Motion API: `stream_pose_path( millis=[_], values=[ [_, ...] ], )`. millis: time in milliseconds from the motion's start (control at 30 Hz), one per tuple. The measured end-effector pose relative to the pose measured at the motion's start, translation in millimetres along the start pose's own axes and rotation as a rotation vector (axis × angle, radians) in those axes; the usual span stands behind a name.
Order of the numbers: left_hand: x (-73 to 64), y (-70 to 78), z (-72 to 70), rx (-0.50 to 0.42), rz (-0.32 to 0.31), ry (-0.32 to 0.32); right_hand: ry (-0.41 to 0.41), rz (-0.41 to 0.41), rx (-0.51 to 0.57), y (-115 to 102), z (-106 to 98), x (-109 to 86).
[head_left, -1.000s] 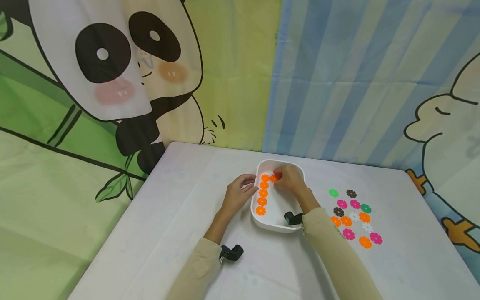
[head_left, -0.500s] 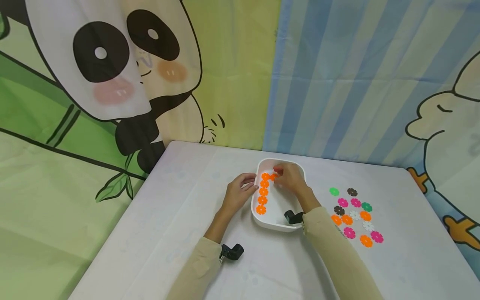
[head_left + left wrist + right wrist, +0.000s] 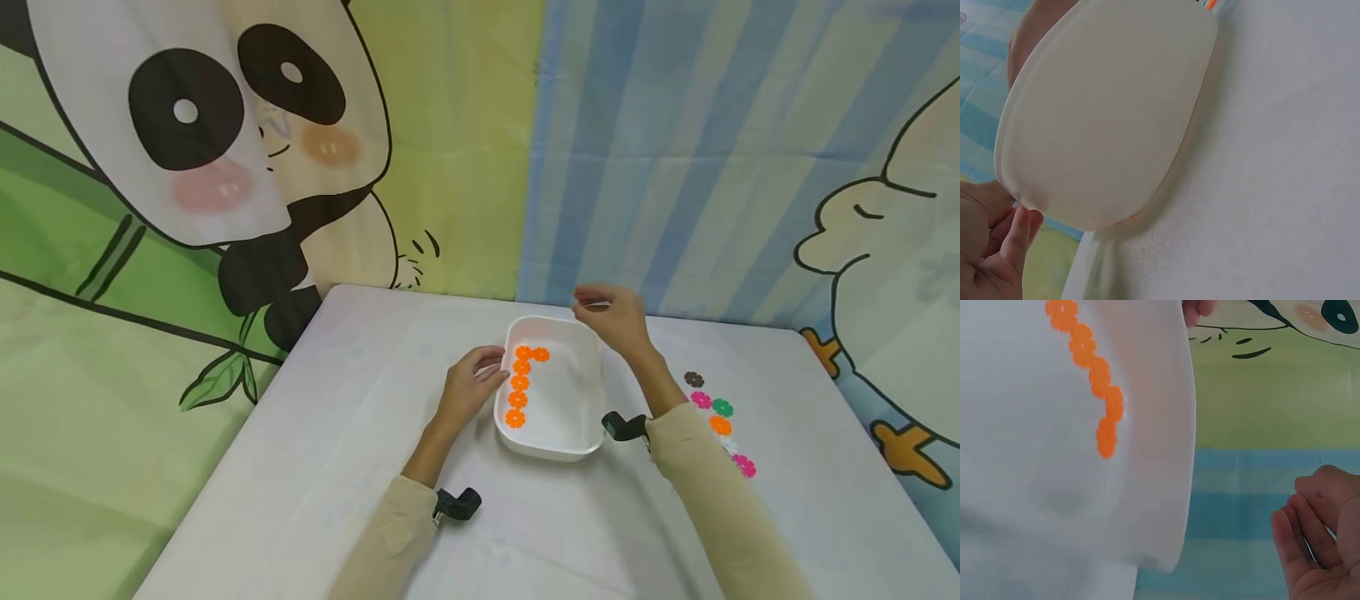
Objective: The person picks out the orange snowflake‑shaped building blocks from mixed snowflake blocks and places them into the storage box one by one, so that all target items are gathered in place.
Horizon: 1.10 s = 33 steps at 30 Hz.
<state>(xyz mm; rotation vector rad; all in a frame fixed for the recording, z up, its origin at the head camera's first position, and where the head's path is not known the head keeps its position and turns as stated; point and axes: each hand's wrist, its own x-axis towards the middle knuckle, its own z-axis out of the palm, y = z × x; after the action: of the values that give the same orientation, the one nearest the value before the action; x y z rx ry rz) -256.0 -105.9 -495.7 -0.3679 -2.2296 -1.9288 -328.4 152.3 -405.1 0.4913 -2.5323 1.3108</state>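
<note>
A white plastic tray (image 3: 577, 392) with rounded corners stands on the table. Several orange flower-shaped plastic discs (image 3: 518, 382) form a column along its left side, and one more orange disc (image 3: 541, 354) lies right of the column's far end. At the left rim, the left hand (image 3: 467, 387) pinches the edge between thumb and fingers; the left wrist view shows these fingers (image 3: 1020, 232) at the tray's outer wall (image 3: 1110, 112). Over the far right corner is the right hand (image 3: 617, 321), apart from the tray, its fingers (image 3: 1294, 537) loosely bent and holding nothing.
Loose discs lie on the white table (image 3: 405, 375) right of the tray, among them a brown disc (image 3: 693, 379), a green disc (image 3: 722, 407), an orange disc (image 3: 720, 425) and a pink disc (image 3: 744, 465). The right sleeve (image 3: 720, 492) covers others. A printed curtain (image 3: 465, 150) hangs behind.
The right hand has let go of the orange disc at the column's far end and moved up and right, out of the tray. The left hand stays at the rim.
</note>
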Motion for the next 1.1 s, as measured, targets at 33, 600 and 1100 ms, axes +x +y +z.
stream_pose_path(
  millis=[33, 600, 1100],
  values=[
    [0.1, 0.0, 0.2, 0.006, -0.003, 0.001, 0.006, -0.003, -0.014, 0.2, -8.5, -2.7],
    [-2.5, 1.8, 1.5, 0.064, 0.018, 0.002, -0.003, 0.128, -0.374, 87.7, -120.4, -99.5],
    [-6.1, 2.6, 1.2, 0.041, 0.029, 0.009, -0.315, 0.336, -0.359, 129.7, -150.3, -153.9]
  ],
)
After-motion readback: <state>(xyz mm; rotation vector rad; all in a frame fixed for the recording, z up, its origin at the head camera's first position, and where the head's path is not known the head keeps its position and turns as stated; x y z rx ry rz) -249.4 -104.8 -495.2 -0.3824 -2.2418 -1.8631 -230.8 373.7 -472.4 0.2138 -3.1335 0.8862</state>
